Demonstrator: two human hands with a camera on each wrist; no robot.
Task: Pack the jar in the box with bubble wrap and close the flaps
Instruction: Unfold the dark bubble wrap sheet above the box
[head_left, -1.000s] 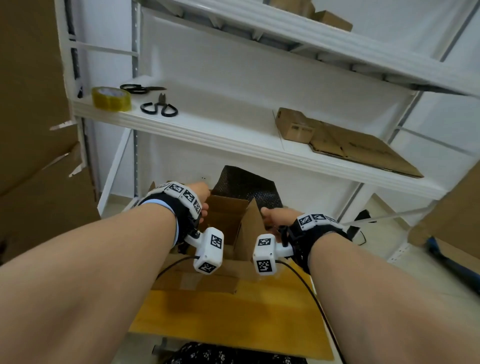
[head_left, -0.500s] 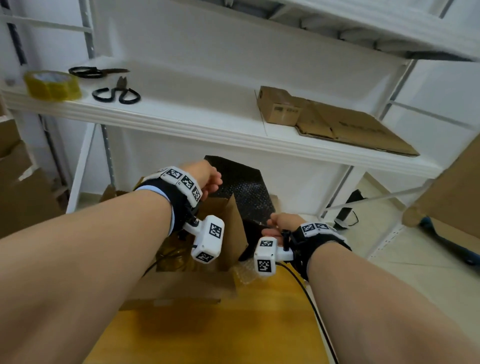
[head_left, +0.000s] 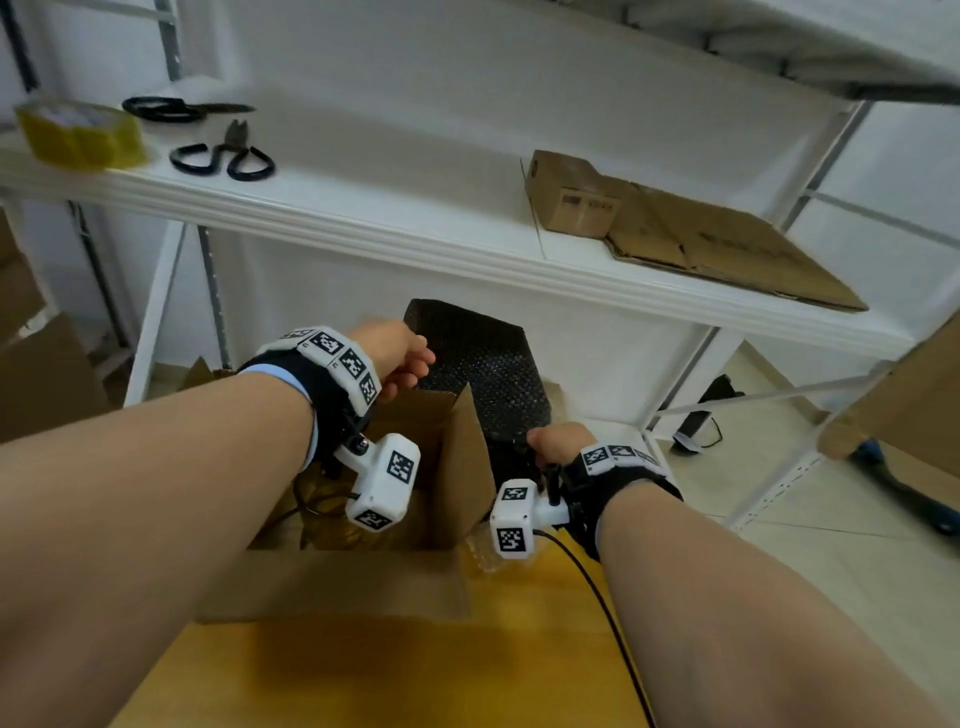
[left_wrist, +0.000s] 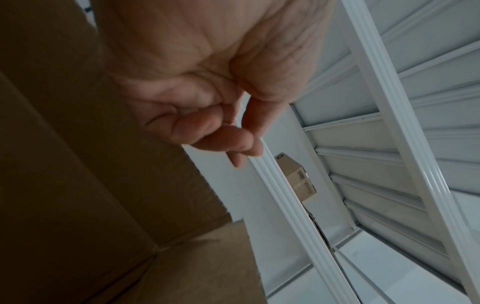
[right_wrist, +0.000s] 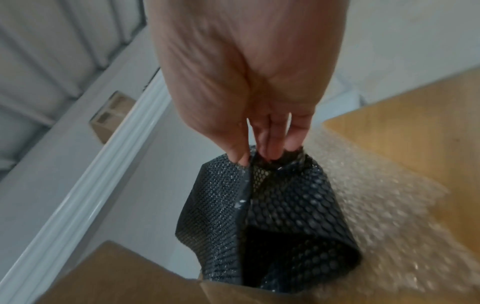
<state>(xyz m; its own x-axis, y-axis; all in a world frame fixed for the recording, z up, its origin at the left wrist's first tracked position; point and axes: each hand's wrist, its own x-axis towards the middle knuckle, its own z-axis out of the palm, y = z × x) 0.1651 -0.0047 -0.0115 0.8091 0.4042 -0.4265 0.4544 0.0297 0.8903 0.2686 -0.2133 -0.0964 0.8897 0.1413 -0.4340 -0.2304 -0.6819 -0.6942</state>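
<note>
An open cardboard box (head_left: 332, 587) stands on the yellow table (head_left: 389, 675) with its flaps up. My wrist hides most of its inside, and I see no jar. My left hand (head_left: 400, 353) hovers over the box's far edge; the left wrist view shows its fingers (left_wrist: 221, 131) loosely curled and holding nothing, next to a box flap (left_wrist: 78, 185). My right hand (head_left: 556, 441) is just right of the box and pinches the top edge of a black bubble wrap sheet (right_wrist: 280, 205), which stands up behind the box (head_left: 483, 374). Clear bubble wrap (right_wrist: 389, 216) lies under it on the table.
A white shelf (head_left: 363, 228) runs close above and behind the box. On it are a yellow tape roll (head_left: 78, 135), two pairs of scissors (head_left: 223, 158), a small carton (head_left: 571, 200) and flattened cardboard (head_left: 727, 260). More cartons (head_left: 41, 374) stand on the left.
Both hands have left the box flaps. The left hand rose above the box's far edge; the right hand moved right and took hold of the black bubble wrap.
</note>
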